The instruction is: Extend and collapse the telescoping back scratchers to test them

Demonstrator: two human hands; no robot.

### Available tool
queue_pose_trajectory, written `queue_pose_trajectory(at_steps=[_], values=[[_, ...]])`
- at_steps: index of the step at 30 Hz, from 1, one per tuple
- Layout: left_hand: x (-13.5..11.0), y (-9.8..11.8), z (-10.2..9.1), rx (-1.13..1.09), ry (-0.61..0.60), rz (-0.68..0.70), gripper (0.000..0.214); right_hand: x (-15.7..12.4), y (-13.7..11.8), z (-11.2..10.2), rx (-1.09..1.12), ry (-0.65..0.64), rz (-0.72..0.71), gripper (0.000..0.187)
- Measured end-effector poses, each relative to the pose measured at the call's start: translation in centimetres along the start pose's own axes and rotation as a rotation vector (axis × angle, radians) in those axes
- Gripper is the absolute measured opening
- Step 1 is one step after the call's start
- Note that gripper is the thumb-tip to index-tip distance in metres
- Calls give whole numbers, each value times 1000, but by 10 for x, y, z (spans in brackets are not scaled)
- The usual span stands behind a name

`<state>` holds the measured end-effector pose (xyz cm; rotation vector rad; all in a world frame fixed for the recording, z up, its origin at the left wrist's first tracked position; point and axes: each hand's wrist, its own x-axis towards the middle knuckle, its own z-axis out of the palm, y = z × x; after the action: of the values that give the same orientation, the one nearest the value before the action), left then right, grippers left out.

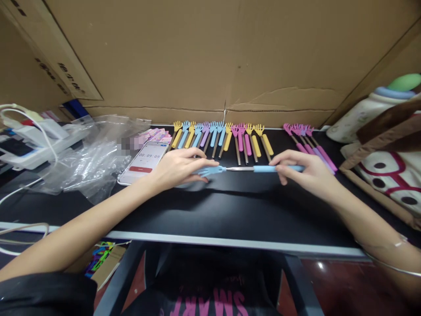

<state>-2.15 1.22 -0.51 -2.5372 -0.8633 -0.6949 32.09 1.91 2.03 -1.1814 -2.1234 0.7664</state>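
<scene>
A light blue back scratcher (240, 168) with a metal rod is held level above the black table, between both hands. My left hand (182, 166) closes around its claw end, fingers over the prongs. My right hand (304, 173) grips the blue handle, thumb and fingers pressed on it. Behind it lie several back scratchers in a row, among them a blue one (185, 134), a yellow one (265, 140) and a pink one (241, 131). Farther right, a group of assembled back scratchers with pink claws and pink or purple handles (312, 147) lies slanted.
A phone (144, 162) showing a timer lies by my left wrist. Clear plastic bags (95, 153) and a white power strip (42, 145) are at left. A bottle (365, 112) and a fabric bag (388, 175) stand at right. Cardboard (210, 57) walls the back.
</scene>
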Motion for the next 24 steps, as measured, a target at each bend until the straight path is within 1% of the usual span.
queue_pose_trajectory(at_steps=[3,6,10,13,18,22,24], values=[[1,4,3,37,-37,-13,42,0,-4,9,-1,19,49,32],[0,3,4,45,-78,-41,40,-2,-3,9,-20,4,68,34],[-2,2,0,33,-96,-82,39,-4,5,6,-89,-79,28,37],[-3,2,-5,17,-123,-148,39,-4,12,6,-155,-111,9,37],[-5,3,-9,-41,-168,-277,42,-5,17,6,-240,-88,-13,36],[-5,4,-9,-48,-182,-326,40,-6,19,6,-266,-86,-37,35],[-5,5,-8,-70,-191,-326,39,-6,19,8,-269,-81,-51,34]])
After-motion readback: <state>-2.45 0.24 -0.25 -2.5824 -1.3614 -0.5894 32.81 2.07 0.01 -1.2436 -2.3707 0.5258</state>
